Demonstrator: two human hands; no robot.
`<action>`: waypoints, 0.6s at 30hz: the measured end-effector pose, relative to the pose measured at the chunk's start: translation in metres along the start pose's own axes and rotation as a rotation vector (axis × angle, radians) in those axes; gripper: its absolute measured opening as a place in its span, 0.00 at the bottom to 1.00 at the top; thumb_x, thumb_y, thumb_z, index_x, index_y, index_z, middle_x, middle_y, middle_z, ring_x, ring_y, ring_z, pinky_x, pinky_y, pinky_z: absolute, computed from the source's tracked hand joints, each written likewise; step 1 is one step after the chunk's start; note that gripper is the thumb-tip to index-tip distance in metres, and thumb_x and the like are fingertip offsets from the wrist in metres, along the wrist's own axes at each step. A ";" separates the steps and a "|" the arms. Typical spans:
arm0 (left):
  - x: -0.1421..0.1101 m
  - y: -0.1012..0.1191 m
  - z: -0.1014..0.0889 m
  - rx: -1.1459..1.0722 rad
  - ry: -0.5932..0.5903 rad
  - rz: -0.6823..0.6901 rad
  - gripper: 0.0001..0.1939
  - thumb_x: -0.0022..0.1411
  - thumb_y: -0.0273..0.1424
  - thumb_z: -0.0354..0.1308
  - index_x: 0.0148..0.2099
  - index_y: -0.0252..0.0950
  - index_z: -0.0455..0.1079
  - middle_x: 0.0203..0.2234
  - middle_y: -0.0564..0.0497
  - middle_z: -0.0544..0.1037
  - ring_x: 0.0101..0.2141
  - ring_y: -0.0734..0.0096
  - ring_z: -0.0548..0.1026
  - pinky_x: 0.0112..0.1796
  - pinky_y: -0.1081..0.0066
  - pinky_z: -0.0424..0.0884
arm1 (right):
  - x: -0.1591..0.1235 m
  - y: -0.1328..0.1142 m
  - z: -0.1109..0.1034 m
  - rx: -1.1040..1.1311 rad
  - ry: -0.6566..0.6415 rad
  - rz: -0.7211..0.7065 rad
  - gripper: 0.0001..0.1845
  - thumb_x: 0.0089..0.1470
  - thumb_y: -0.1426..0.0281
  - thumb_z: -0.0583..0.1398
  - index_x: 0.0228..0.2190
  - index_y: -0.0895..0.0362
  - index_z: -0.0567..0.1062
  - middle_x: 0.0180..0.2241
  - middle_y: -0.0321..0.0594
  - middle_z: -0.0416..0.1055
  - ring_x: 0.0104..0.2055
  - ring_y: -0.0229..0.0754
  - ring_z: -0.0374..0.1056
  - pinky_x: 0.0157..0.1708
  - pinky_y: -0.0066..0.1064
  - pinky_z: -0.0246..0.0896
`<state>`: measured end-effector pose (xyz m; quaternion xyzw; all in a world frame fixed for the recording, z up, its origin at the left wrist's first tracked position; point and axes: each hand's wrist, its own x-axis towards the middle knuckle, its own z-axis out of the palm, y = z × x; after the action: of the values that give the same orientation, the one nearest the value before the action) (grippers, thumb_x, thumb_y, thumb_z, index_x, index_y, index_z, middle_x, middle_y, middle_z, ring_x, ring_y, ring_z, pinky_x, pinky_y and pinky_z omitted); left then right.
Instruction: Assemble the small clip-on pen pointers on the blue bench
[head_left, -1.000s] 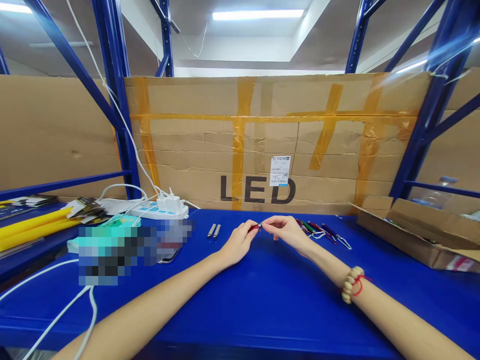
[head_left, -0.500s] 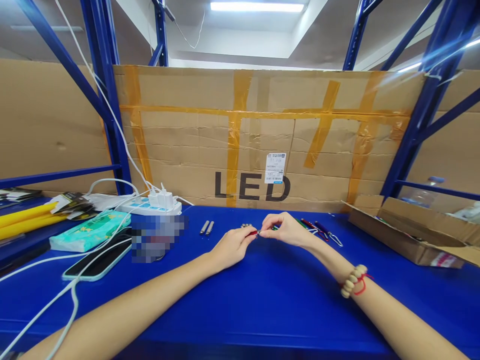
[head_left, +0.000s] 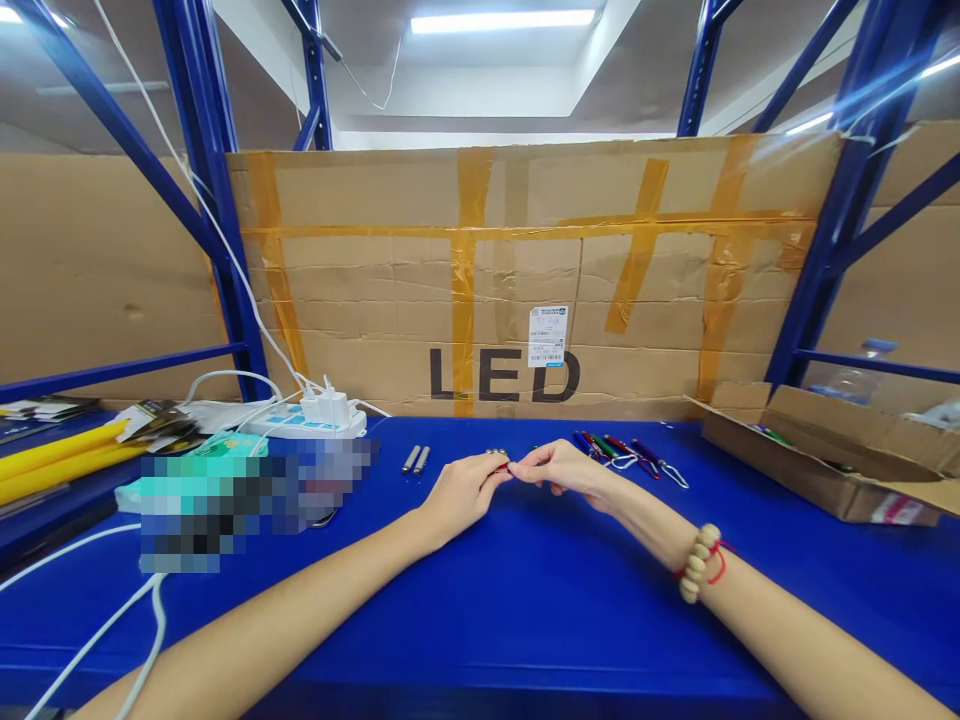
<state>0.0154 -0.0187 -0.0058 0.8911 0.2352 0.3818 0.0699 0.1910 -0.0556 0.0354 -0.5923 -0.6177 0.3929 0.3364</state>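
My left hand (head_left: 463,496) is closed round a small red piece (head_left: 503,468), most of it hidden by the fingers. From the other side my right hand (head_left: 559,466) meets it, thumb and forefinger pinched at the end of the red piece. The two hands' fingertips touch or nearly touch above the blue tabletop (head_left: 525,600). Just behind them lie several small silvery parts (head_left: 496,452), partly covered. Two silver tubes (head_left: 416,459) rest to the left of my left hand. Beyond my right wrist are several slim coloured tubes with wire loops (head_left: 630,456).
At the right stands an open cardboard box (head_left: 810,480). On the left are a white power strip (head_left: 330,422), white cables (head_left: 94,640), yellow tubes (head_left: 67,462) and blurred-out items. A large cardboard panel (head_left: 375,300) closes off the back between blue rack posts (head_left: 202,180).
My right fingertips have moved slightly left and closer to my left hand, over the end of the red piece. The view has shifted a little, and more coloured tubes show.
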 end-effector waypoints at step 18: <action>0.007 0.000 -0.004 -0.100 -0.122 -0.196 0.13 0.64 0.35 0.43 0.47 0.44 0.64 0.39 0.55 0.74 0.39 0.70 0.72 0.43 0.71 0.65 | 0.009 0.005 -0.004 -0.110 0.043 -0.162 0.25 0.36 0.51 0.63 0.27 0.61 0.75 0.21 0.36 0.64 0.22 0.28 0.55 0.18 0.19 0.45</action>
<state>0.0167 -0.0153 0.0016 0.8809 0.2971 0.3293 0.1655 0.1965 -0.0468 0.0322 -0.5664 -0.6768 0.3171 0.3473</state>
